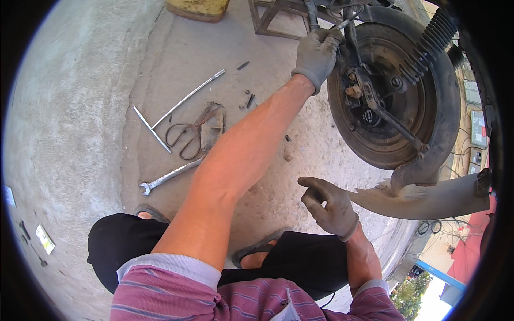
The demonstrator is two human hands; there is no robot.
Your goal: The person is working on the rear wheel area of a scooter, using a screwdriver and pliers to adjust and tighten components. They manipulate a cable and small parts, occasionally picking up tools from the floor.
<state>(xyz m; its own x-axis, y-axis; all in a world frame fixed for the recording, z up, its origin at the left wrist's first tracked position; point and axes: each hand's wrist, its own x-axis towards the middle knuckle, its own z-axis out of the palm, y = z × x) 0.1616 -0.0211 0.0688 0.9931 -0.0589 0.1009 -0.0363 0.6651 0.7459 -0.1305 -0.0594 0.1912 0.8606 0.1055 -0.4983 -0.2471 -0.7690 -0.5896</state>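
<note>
My left hand (319, 54), in a grey work glove, is closed beside the motorcycle wheel (395, 92). At its fingertips a cable with a silver metal fitting (343, 24) comes out of the grip; the glove hides the rest. A metal tube (312, 14) runs down to the same hand. My right hand (329, 206), also gloved, hovers below the wheel with the index finger stretched out and the other fingers loosely bent. Nothing shows in it. Behind its wrist lies the torn tip of a grey mudguard (421, 200). The brake arm (367, 88) and a coil-spring shock absorber (427, 48) sit at the hub.
On the concrete floor lie a T-handle socket wrench (182, 100), rusty scissors (192, 134) on a dirty flat piece (213, 128), an open-end wrench (168, 176) and a small spring (250, 101). A yellow container (198, 10) and a metal frame stand (277, 32) are at the top.
</note>
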